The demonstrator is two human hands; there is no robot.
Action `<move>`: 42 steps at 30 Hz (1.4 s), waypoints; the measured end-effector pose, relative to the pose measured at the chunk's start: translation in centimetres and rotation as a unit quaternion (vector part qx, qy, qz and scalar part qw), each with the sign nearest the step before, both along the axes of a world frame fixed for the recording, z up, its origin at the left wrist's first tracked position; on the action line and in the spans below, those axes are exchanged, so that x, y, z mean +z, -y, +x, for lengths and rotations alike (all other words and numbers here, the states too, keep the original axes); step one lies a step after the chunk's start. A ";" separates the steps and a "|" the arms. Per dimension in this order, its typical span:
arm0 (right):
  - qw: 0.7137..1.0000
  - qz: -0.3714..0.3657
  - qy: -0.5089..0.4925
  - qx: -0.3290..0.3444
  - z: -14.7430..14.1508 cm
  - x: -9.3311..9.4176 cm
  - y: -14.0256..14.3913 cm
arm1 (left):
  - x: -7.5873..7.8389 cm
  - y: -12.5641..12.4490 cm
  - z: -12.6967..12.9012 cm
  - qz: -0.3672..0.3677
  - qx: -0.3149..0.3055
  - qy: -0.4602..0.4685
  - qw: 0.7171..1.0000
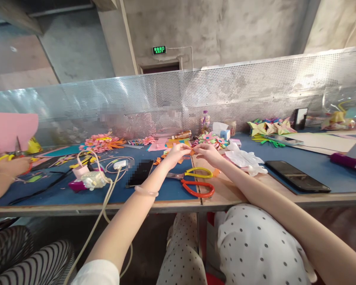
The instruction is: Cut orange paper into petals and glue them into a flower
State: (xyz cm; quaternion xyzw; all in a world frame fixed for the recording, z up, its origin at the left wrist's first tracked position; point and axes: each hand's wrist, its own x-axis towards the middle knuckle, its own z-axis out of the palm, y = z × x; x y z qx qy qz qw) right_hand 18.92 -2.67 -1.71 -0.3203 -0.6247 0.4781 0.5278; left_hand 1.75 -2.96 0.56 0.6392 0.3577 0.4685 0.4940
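My left hand (178, 152) and my right hand (207, 151) meet above the blue table top (166, 189), fingertips pinched on a small orange paper piece (192, 151) held between them. A pale bangle circles my left wrist. Just in front of my hands lie yellow-handled scissors (199, 172) and red-handled scissors (199, 189). Beyond my hands sits a multicoloured paper flower (210, 138). Small orange paper scraps (158, 161) lie to the left of my left hand.
A phone (140, 172) lies left of the scissors, another phone (298, 176) at right. White crumpled paper (245, 159) is beside my right hand. A neighbour's hand (8, 164) at far left cuts pink paper. A perforated metal screen (255, 91) backs the table.
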 end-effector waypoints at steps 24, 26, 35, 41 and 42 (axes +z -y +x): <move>1.000 0.011 0.011 -0.011 0.2 -0.4 -0.4 | -0.6 -0.9 -0.3 0.007 -0.027 -0.008 1.000; 1.000 0.010 0.009 -0.010 0.2 -0.4 -0.4 | -0.6 -1.0 -0.3 0.008 -0.025 -0.010 1.000; 1.000 -0.011 -0.006 -0.004 0.1 -0.4 -0.4 | -0.6 -1.0 -0.3 0.002 -0.015 -0.011 1.000; 1.000 -0.012 -0.027 0.004 0.2 -0.5 -0.5 | -0.5 -0.8 -0.2 0.002 0.000 -0.016 1.000; 1.000 -0.012 -0.025 0.003 0.2 -0.6 -0.5 | -0.5 -0.8 -0.2 0.004 0.004 -0.018 1.000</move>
